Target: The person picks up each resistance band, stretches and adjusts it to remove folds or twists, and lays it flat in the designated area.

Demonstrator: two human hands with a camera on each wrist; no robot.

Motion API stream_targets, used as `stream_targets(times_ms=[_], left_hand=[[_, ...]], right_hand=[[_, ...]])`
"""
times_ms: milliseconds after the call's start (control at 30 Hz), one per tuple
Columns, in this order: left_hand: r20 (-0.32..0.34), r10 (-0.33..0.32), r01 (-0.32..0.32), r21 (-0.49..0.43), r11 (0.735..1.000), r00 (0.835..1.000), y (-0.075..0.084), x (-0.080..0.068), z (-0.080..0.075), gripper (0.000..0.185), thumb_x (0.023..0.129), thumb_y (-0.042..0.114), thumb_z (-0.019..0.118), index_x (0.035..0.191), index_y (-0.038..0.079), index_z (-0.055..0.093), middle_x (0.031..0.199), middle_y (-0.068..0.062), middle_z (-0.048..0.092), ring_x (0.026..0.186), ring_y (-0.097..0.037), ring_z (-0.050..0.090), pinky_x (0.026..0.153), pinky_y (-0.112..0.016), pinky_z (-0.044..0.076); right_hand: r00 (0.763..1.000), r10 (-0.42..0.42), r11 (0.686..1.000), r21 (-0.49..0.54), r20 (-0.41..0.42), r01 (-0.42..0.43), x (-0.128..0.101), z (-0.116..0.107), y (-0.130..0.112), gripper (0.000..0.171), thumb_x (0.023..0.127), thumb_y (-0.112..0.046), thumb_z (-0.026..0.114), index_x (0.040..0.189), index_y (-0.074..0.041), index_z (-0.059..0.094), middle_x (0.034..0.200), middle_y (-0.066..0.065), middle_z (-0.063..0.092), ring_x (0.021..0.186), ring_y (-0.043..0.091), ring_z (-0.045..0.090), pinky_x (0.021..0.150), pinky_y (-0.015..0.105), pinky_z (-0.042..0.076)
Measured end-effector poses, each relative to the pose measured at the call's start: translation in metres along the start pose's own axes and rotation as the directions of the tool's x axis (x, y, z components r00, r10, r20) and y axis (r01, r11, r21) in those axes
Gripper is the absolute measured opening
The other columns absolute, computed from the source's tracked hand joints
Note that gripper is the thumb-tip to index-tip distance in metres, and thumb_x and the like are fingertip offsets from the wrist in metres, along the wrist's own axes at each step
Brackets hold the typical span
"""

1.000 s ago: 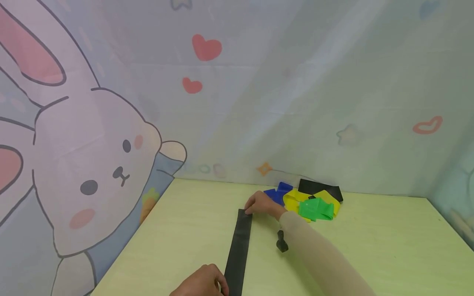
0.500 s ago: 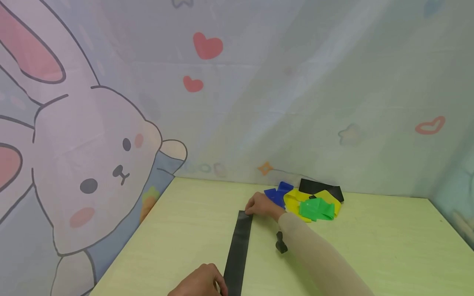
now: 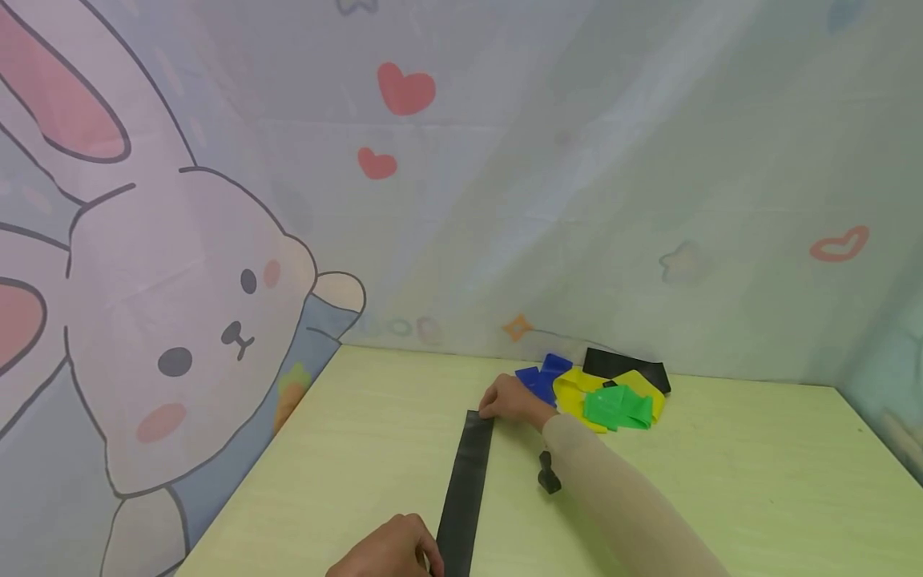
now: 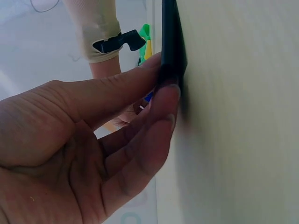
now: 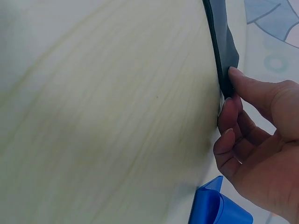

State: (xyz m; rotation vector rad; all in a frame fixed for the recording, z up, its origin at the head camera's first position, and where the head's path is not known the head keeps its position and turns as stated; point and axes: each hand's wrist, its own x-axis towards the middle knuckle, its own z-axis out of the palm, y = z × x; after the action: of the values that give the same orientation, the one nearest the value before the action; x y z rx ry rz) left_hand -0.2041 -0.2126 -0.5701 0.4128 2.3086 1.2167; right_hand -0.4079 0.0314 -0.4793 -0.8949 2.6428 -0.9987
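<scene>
A long black band (image 3: pixel 467 489) lies flat and stretched out on the pale green table (image 3: pixel 757 481), running from near to far. My left hand (image 3: pixel 421 554) pinches its near end between thumb and fingertips; the left wrist view shows that pinch on the black band (image 4: pixel 171 51). My right hand (image 3: pixel 492 410), in a beige sleeve, holds the far end with its fingertips. In the right wrist view the right hand's fingertips (image 5: pixel 232 74) sit on the band's corner (image 5: pixel 224 51).
A pile of bands lies at the back just right of my right hand: blue (image 3: pixel 544 375), yellow (image 3: pixel 573 393), green (image 3: pixel 617 409) and another black one (image 3: pixel 626 369). The blue band (image 5: pixel 216 209) also lies under my right palm. Cartoon curtains wall the table's left and back.
</scene>
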Motion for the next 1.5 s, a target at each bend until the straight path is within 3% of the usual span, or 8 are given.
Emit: stream_targets(times_ms=[333, 633, 933, 1333, 1500], left_hand=[[0.029, 0.052, -0.053, 0.022, 0.998, 0.998, -0.0013, 0.0009, -0.001, 0.022, 0.075, 0.004, 0.078, 0.079, 0.026, 0.08, 0.074, 0.003, 0.072, 0.061, -0.02, 0.068, 0.053, -0.035, 0.055], [0.001, -0.051, 0.051, 0.116, 0.992, 0.999, -0.0002, 0.0039, -0.0025, 0.02, 0.077, 0.009, 0.081, 0.077, 0.029, 0.078, 0.081, 0.006, 0.068, 0.064, -0.018, 0.065, 0.054, -0.037, 0.053], [0.026, 0.023, -0.026, 0.103, 0.994, 0.999, -0.0009, 0.0028, -0.001, 0.021, 0.078, 0.008, 0.082, 0.079, 0.028, 0.078, 0.08, 0.009, 0.068, 0.061, -0.016, 0.066, 0.055, -0.031, 0.054], [0.023, 0.067, -0.069, 0.131, 0.989, 0.998, 0.0027, 0.0003, -0.0008, 0.017, 0.079, 0.012, 0.082, 0.078, 0.029, 0.078, 0.077, 0.011, 0.067, 0.061, -0.011, 0.064, 0.056, -0.028, 0.053], [0.022, 0.053, -0.055, 0.106, 0.993, 0.998, 0.0023, -0.0005, 0.0004, 0.017, 0.079, 0.009, 0.081, 0.078, 0.027, 0.078, 0.077, 0.009, 0.067, 0.06, -0.013, 0.063, 0.054, -0.029, 0.052]], right_hand=[[1.0, 0.007, 1.0, 0.017, 0.007, -0.007, -0.0005, 0.0004, 0.001, 0.004, 0.087, -0.006, 0.077, 0.087, -0.004, 0.081, 0.084, 0.002, 0.074, 0.071, 0.011, 0.057, 0.064, 0.024, 0.049], [1.0, -0.013, 1.0, 0.012, 0.001, 0.013, 0.0026, -0.0002, 0.0012, 0.005, 0.086, -0.008, 0.077, 0.086, -0.005, 0.081, 0.081, 0.001, 0.074, 0.068, 0.01, 0.056, 0.062, 0.024, 0.047], [1.0, -0.007, 1.0, -0.001, 0.027, 0.007, 0.0018, -0.0001, 0.001, 0.005, 0.087, -0.006, 0.077, 0.087, -0.004, 0.081, 0.084, 0.003, 0.074, 0.07, 0.011, 0.058, 0.063, 0.024, 0.049], [0.999, -0.025, 1.0, -0.015, 0.024, 0.025, 0.0008, -0.0004, 0.0023, 0.006, 0.088, -0.005, 0.075, 0.087, -0.003, 0.08, 0.084, 0.003, 0.074, 0.069, 0.01, 0.059, 0.063, 0.025, 0.05], [0.999, -0.024, 0.999, -0.022, 0.022, 0.024, -0.0008, -0.0015, 0.0006, 0.006, 0.088, -0.005, 0.075, 0.088, -0.003, 0.08, 0.084, 0.003, 0.074, 0.069, 0.011, 0.058, 0.063, 0.025, 0.049]])
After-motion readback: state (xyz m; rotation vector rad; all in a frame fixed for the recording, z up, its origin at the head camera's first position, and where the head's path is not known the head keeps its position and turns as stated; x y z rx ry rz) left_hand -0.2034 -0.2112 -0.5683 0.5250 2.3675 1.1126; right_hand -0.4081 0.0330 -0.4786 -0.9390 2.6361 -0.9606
